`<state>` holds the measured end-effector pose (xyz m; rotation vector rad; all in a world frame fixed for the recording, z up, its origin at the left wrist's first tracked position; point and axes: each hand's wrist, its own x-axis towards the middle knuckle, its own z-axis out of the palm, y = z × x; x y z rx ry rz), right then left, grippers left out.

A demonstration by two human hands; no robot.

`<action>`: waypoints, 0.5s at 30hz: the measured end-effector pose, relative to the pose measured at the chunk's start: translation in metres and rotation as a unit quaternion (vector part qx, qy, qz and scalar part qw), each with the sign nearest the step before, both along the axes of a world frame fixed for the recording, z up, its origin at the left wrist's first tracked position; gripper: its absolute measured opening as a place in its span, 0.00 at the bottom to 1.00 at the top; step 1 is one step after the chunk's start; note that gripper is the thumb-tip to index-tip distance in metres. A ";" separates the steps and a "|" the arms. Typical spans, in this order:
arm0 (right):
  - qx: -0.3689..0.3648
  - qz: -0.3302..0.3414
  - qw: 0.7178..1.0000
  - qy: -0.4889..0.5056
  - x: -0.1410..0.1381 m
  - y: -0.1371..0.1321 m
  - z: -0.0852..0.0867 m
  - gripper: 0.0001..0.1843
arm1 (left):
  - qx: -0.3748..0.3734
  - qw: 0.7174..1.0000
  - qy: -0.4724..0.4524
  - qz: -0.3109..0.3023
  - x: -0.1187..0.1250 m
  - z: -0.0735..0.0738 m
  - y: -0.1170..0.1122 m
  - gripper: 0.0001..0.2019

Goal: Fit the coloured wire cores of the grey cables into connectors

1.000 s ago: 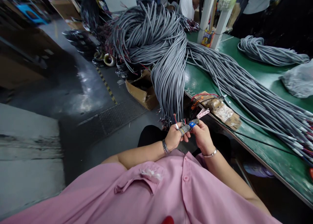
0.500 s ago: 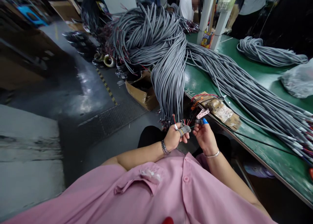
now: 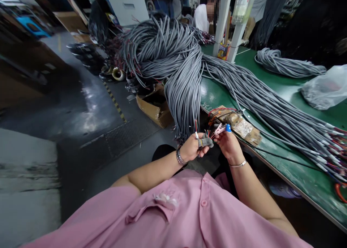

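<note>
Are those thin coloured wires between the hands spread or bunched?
Spread: the coloured wires fan out beside the left hand, tips apart.

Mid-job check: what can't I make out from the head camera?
In the head view:
Wires at the left hand: too small to count.
Right hand: its own fingers hide its grip.
Cardboard box: shadow hides much of the inside.
Red-orange loop: cut off by the right edge.
</note>
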<state>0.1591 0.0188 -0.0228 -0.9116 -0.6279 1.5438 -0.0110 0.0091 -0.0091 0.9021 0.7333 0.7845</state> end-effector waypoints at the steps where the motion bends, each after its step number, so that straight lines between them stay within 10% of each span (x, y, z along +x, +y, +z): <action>1: 0.002 -0.001 1.000 0.005 -0.001 0.001 0.000 0.23 | -0.001 1.000 -0.002 -0.005 0.002 0.001 0.002 0.16; 15: -0.007 -0.042 0.997 0.066 -0.012 0.012 -0.006 0.22 | -0.006 1.000 0.003 -0.017 0.011 -0.010 0.009 0.17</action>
